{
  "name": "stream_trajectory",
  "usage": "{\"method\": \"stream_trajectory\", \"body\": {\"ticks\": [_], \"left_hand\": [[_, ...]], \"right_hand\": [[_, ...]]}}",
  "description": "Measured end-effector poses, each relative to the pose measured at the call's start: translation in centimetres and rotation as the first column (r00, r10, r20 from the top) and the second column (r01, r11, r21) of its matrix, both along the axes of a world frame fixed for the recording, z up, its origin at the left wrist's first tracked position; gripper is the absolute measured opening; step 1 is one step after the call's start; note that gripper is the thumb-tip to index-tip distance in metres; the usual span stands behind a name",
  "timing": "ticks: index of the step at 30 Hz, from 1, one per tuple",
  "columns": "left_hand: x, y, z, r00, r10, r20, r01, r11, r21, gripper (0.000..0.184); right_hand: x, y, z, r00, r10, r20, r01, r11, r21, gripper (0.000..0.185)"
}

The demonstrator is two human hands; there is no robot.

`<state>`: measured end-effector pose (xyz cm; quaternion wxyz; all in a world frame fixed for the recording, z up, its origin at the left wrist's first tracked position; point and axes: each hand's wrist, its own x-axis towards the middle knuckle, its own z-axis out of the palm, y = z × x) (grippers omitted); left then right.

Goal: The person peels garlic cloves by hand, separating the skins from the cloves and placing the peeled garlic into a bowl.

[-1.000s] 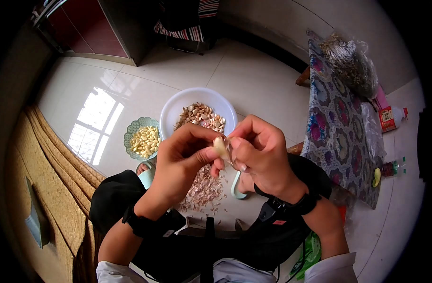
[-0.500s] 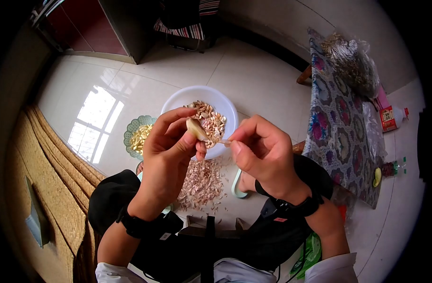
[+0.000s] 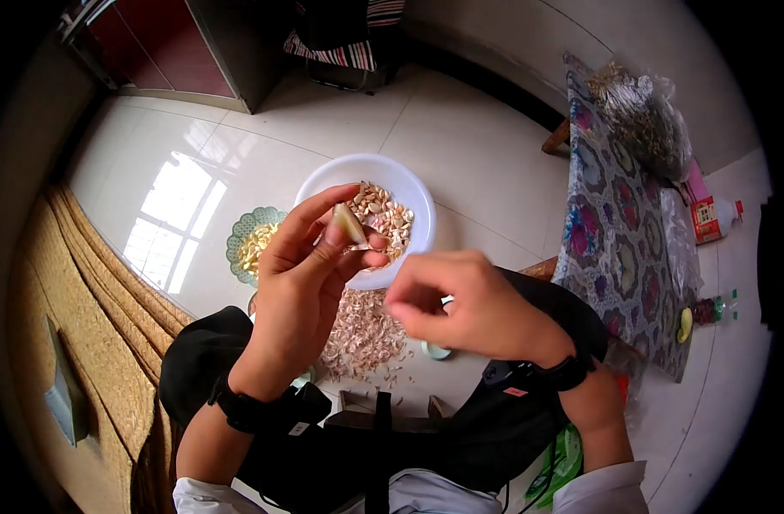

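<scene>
My left hand (image 3: pixel 302 265) is closed, pinching a partly peeled garlic clove (image 3: pixel 347 224) between thumb and fingers above the white basin (image 3: pixel 419 201). Unpeeled garlic cloves (image 3: pixel 383 210) lie in that basin. My right hand (image 3: pixel 460 304) has curled fingers, thumb and forefinger together, over the pile of skins; it is slightly blurred, and whatever it may pinch cannot be made out. Papery garlic skins (image 3: pixel 366 343) are heaped on the floor below both hands. Left of my left hand, a green scalloped dish (image 3: pixel 236 248) holds peeled cloves (image 3: pixel 253 248).
A woven straw mat (image 3: pixel 92 343) stretches along the left. At right stands a low table with a patterned cloth (image 3: pixel 610 214), a plastic bag of dried stalks (image 3: pixel 640 111) on it. A red-labelled bottle (image 3: pixel 713 219) and a green plastic bag (image 3: pixel 559 463) are on the right.
My right hand has come away from the clove, moving down towards me and turning. My left hand stays nearly in place with the clove, its lower fingers a little more spread.
</scene>
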<state>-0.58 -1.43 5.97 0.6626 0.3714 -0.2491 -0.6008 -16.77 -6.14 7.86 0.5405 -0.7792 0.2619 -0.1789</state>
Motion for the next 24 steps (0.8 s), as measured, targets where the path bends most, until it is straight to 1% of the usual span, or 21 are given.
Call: {"method": "stream_trajectory", "body": {"ticks": [1,4,7,8,11,12,15,18,21,24], "left_hand": [[0.1,0.0,-0.2,1.0,-0.026,-0.009,0.026,0.999,-0.018,0.029],[0.3,0.0,-0.5,0.996,-0.079,-0.034,0.077,0.996,-0.046,0.028],[0.5,0.1,-0.6,0.991,-0.113,-0.077,0.11,0.993,-0.033,0.026],[0.5,0.1,-0.6,0.988,-0.123,-0.095,0.121,0.992,-0.024,0.025],[0.6,0.2,-1.5,0.965,-0.216,-0.15,0.211,0.976,-0.053,0.021],[0.6,0.3,-1.3,0.964,-0.236,-0.125,0.236,0.972,-0.018,0.018],[0.3,0.3,-1.3,0.965,-0.235,-0.12,0.235,0.972,-0.011,0.017],[-0.1,0.5,-0.7,0.981,-0.187,0.04,0.188,0.982,-0.019,0.018],[0.1,0.6,-0.8,0.961,-0.197,0.193,0.206,0.978,-0.03,0.022],[-0.6,0.6,-0.4,0.936,-0.092,0.339,0.092,0.996,0.018,0.02]], "right_hand": [[0.0,0.0,-0.4,0.997,0.077,-0.03,-0.079,0.994,-0.081,0.009],[-0.1,-0.2,-1.0,0.973,0.114,-0.199,-0.144,0.979,-0.146,0.012],[0.0,-0.3,-0.3,0.987,-0.152,-0.053,0.145,0.982,-0.121,0.014],[0.1,-0.2,-0.5,0.964,-0.261,0.042,0.259,0.964,0.055,0.016],[0.7,-0.5,-1.6,0.899,-0.299,0.32,0.308,0.951,0.024,0.016],[0.7,-0.5,-1.4,0.912,-0.267,0.311,0.297,0.953,-0.056,0.018],[0.5,-0.5,-1.5,0.912,-0.27,0.309,0.328,0.932,-0.152,0.015],[-0.1,-0.4,-0.6,0.945,-0.273,0.182,0.304,0.936,-0.178,0.016],[0.0,-0.2,-0.7,0.942,-0.272,0.194,0.304,0.94,-0.157,0.014],[0.5,-0.1,-1.3,0.893,-0.292,0.343,0.39,0.882,-0.264,0.007]]}}
